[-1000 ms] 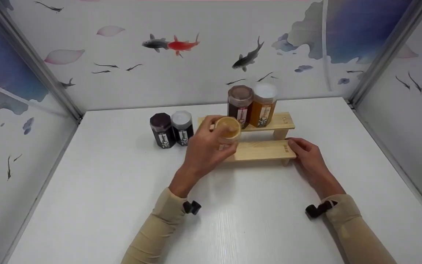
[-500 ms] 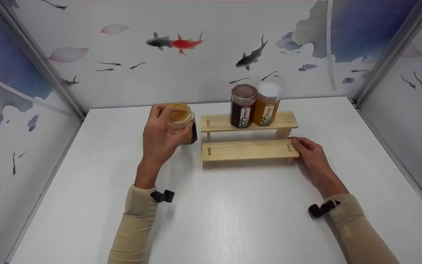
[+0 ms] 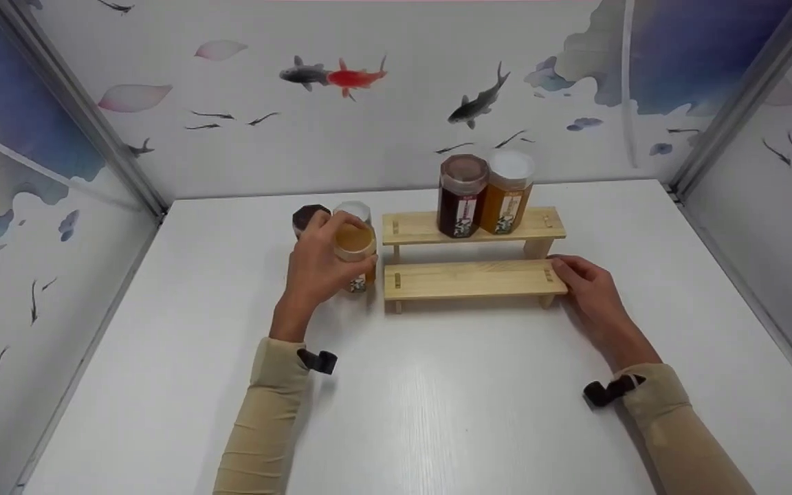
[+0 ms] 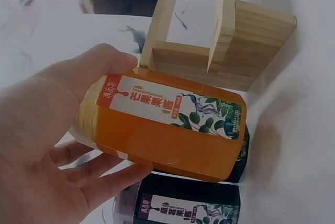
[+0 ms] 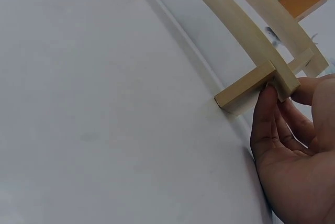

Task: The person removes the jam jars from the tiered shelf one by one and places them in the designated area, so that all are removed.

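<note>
Around the lid end of an orange jar (image 4: 167, 124) curl the thumb and fingers of the left hand (image 3: 317, 265), left of a two-step wooden rack (image 3: 475, 280). Two dark jars stand beside and behind it; in the left wrist view one dark jar (image 4: 183, 203) shows below the orange one. The right hand (image 3: 595, 299) pinches the right end of the rack's lower shelf; in the right wrist view its thumb and fingers grip the shelf's corner (image 5: 285, 80). On the upper shelf stand a dark red jar (image 3: 463, 199) and an amber jar with a white lid (image 3: 508, 196), side by side.
The rack and jars stand on a white table (image 3: 437, 412). Behind it rises a wall (image 3: 231, 158) printed with fish and petals, and side panels flank it. A black wrist device (image 3: 318, 361) is on the left sleeve, another (image 3: 612, 390) on the right.
The left hand carried the orange jar leftward from in front of the rack to the dark jars, then slightly toward the table's front. The right hand keeps its hold on the rack.
</note>
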`<state>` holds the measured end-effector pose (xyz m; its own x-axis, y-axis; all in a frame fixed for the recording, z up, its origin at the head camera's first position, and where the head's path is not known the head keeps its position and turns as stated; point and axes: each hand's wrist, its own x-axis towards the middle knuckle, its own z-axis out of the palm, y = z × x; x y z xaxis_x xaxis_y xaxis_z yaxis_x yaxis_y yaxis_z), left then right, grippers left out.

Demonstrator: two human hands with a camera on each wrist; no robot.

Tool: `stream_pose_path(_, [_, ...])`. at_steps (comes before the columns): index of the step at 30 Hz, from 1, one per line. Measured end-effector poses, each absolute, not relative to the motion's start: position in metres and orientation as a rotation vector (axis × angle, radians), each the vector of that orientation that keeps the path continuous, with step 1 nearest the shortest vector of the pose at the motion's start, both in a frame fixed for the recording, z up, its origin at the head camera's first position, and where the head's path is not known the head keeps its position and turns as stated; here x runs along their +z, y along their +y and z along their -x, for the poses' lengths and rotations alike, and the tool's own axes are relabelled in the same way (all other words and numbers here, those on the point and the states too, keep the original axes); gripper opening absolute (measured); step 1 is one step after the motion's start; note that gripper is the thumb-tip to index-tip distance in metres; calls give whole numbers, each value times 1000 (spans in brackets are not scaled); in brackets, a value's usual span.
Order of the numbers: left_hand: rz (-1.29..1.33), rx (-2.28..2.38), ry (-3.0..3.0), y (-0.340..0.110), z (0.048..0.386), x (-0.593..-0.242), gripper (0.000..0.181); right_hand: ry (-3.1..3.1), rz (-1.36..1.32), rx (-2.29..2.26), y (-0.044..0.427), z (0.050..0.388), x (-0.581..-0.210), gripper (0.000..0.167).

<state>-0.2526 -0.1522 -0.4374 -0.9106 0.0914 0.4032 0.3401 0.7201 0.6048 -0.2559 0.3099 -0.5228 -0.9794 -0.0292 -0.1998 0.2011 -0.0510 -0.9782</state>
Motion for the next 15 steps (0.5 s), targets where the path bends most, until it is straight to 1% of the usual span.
stream_pose_path(10, [276,-1068,-2720,-151,258,-449,58,2051,-218,-2126,310,255,-523,66])
stream_pose_path(15, [319,-1150,-2719,-153,257,-448,63,2028,-227,-2158,310,257,-524,64])
